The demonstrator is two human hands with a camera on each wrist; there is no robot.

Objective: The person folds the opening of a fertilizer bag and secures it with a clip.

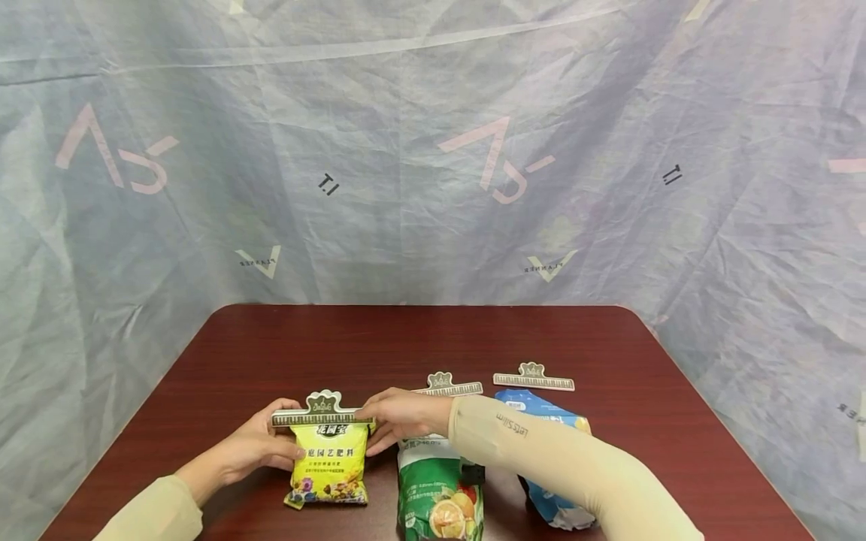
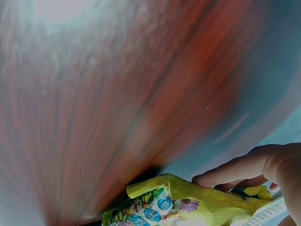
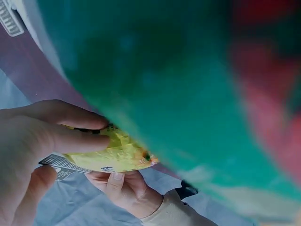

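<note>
A small yellow bag (image 1: 329, 469) of garden fertilizer, by its printing, stands upright at the left front of the table. A long bag clip (image 1: 323, 415) with a scalloped handle lies across its top edge. My left hand (image 1: 252, 445) holds the bag's left side, thumb in front and fingers behind. My right hand (image 1: 409, 415) grips the clip's right end, its lower fingers against the bag's side. In the left wrist view, fingers lie along the yellow bag (image 2: 202, 205). The right wrist view shows both hands around the yellow bag (image 3: 113, 153).
A green bag with printed oranges (image 1: 422, 492) stands just right of the yellow one, under my right forearm. A blue bag (image 1: 537, 406) is farther right, partly hidden by the sleeve. One clip (image 1: 449, 387) appears behind the green bag, another clip (image 1: 534, 380) behind the blue bag.
</note>
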